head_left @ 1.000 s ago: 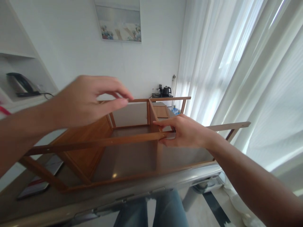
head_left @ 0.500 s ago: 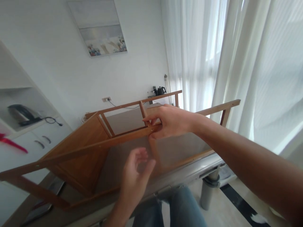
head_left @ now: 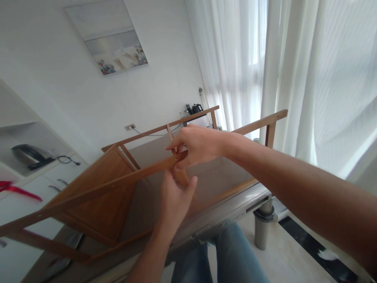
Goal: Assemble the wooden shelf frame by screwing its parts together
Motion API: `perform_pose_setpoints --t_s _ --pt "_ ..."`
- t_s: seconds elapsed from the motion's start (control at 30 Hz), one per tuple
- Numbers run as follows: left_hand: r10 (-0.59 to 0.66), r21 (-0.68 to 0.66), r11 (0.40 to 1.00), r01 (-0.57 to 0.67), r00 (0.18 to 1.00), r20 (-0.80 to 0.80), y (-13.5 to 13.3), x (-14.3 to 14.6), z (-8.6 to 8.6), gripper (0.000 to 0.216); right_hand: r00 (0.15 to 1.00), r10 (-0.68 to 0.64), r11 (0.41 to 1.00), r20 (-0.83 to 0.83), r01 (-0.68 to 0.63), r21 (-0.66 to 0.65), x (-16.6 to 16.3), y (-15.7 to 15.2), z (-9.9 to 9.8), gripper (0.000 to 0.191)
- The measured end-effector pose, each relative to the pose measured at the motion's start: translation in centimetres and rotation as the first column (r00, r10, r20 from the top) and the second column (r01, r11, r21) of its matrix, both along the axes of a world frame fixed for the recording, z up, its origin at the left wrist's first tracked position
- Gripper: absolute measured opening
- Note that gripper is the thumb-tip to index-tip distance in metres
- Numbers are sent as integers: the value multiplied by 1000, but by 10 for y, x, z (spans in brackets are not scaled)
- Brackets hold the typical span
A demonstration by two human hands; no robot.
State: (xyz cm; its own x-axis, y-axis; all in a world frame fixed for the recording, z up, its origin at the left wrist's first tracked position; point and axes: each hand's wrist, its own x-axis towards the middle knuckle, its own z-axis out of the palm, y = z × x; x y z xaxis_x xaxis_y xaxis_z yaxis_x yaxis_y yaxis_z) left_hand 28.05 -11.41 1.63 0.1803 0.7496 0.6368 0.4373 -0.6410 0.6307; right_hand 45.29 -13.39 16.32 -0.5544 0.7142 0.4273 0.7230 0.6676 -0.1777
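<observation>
Head view, centre: the right hand [head_left: 197, 146] is pinching the front rail [head_left: 141, 173] of a wooden frame [head_left: 147, 132] at its joint with a crosswise board [head_left: 183, 177]; just below, the left hand [head_left: 176, 196] is reaching up with thumb spread and fingertips hidden, so whether it is gripping cannot be told. The frame is resting on a grey table [head_left: 219, 175] from lower left to right of centre, with a wooden panel [head_left: 97, 192] slanting inside its left part.
</observation>
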Motion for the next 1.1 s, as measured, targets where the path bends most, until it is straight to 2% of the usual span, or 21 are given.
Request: perform_pose_setpoints --t_s 0.1,0.27,0.57,0.67,0.9,1.0,1.1 --pt "56 65 997 -52 996 -68 5 5 1 52 1000 9 1000 7 -9 -2 0 0 1 23" --pt "99 153 985 -84 991 -93 10 13 1 42 1000 9 999 -1 -9 -31 1 1 4 26" --pt "105 124 988 -90 988 -113 13 11 6 46 999 36 995 -9 -37 -90 4 6 10 30" --pt "109 117 988 -96 988 -110 15 10 12 45 999 53 995 -14 -54 -84 4 11 15 37" --pt "92 141 987 -78 991 -99 24 8 36 50 999 38 996 -13 -39 -77 3 22 36 36" --pt "84 109 992 -70 989 -125 28 7 47 51 999 34 995 -8 -35 -89 2 27 45 34" --pt "88 48 996 -81 981 -174 32 6 55 42 1000 3 993 -10 -4 -121 1 31 53 34"
